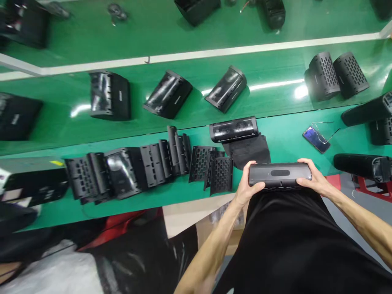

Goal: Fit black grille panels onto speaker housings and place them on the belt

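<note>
Both hands grip a long black speaker housing point(280, 173) at the near edge of the green bench, close to my body. It lies level, with an oval recessed panel on the face toward me. My left hand point(247, 185) clasps its left end, thumb on the near side. Around the right end is my right hand point(314, 178), thumb likewise on the near face. Just beyond it a black cloth point(249, 151) is spread on the bench. Another black housing with a glossy mesh front point(234, 129) rests at the cloth's far edge.
Honeycomb grille panels point(222, 173) and a row of black shell parts point(153, 163) line the bench to the left. Glasses and a phone point(316, 139) lie at right, near more housings point(361, 166). Several black units, including one housing point(168, 94), stand on the green surface behind.
</note>
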`<state>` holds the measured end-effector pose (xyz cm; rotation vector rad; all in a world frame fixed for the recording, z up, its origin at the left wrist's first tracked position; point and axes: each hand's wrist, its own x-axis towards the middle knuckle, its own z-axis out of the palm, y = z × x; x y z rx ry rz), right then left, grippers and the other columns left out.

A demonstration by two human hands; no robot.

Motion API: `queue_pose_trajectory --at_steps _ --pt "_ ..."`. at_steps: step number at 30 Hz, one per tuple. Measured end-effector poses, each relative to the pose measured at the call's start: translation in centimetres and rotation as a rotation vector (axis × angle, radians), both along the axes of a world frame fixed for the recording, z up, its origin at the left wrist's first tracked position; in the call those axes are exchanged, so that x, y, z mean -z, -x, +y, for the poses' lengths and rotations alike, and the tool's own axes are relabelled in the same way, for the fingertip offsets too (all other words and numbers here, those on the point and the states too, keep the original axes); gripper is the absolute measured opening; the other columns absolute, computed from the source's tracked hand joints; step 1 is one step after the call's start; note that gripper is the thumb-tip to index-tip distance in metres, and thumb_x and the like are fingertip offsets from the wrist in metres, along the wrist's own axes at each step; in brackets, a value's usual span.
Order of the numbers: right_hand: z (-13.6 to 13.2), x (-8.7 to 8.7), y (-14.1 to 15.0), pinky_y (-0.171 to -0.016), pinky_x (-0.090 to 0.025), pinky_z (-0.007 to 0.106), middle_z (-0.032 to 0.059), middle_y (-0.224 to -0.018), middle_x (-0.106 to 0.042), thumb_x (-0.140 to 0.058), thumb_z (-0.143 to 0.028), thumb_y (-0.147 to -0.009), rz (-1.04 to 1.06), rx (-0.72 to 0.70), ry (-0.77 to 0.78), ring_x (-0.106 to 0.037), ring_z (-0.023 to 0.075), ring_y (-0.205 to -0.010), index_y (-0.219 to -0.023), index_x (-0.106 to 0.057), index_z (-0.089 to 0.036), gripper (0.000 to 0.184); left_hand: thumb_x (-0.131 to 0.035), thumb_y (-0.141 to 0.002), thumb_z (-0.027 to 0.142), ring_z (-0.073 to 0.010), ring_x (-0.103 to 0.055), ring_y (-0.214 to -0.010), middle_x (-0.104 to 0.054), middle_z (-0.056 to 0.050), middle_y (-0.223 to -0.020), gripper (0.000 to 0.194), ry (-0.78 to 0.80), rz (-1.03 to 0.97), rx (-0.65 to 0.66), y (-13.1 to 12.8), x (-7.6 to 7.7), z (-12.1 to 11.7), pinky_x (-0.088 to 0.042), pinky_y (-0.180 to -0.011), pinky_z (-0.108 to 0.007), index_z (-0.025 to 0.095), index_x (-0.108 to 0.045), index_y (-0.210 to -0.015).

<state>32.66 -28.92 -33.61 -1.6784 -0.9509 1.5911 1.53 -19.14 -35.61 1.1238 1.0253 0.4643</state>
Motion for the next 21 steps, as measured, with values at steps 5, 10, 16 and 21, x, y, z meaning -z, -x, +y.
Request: queue_pose_trajectory --at_steps 5,10,16,21 --pt "-0.5 0.2 -0.7 -0.107 -0.051 0.046 0.0114 -0.148 -0.051 -0.093 -0.069 -0.067 -0.116 -0.034 -0.058 -0.057 0.0350 -0.128 -0.149 -0.045 -0.030 0.104 -0.087 -0.074 0.068 -0.0320 -0.061 -0.118 -0.058 -0.013 -0.142 0.101 -0.166 0.042 0.068 -0.1 -1.6 0.5 -0.050 -0.105 -0.042 0.024 -0.043 -0.154" --pt "-1.0 0.0 0.5 -0.102 -0.052 0.043 0.0078 -0.132 -0.060 -0.094 -0.063 -0.068 -0.063 0.124 -0.018 -0.060 0.0314 -0.118 -0.143 -0.050 -0.031 0.093 -0.087 -0.074 0.069 -0.0330 -0.061 -0.122 -0.058 -0.012 -0.144 0.095 -0.167 0.075 -0.058 -1.2 -0.8 -0.5 -0.048 -0.108 -0.043 0.024 -0.051 -0.151" --pt "1.4 0.1 -0.1 -0.085 -0.055 0.038 0.0030 -0.109 -0.070 -0.101 -0.055 -0.060 0.349 0.245 0.339 -0.070 0.0267 -0.096 -0.144 -0.046 -0.035 0.103 -0.092 -0.069 0.068 -0.0435 -0.051 -0.147 -0.051 -0.019 -0.163 0.122 0.014 -0.018 0.021 -0.6 1.2 1.3 -0.043 -0.121 -0.054 0.023 -0.036 -0.168" --pt "2.7 0.7 0.1 -0.078 -0.055 0.033 0.0016 -0.107 -0.073 -0.104 -0.046 -0.053 0.376 0.374 0.299 -0.071 0.0225 -0.086 -0.132 -0.059 -0.031 0.092 -0.092 -0.073 0.064 -0.0447 -0.044 -0.155 -0.047 -0.018 -0.170 0.117 -0.024 -0.037 -0.031 -1.0 2.1 3.0 -0.040 -0.126 -0.057 0.022 -0.040 -0.169"
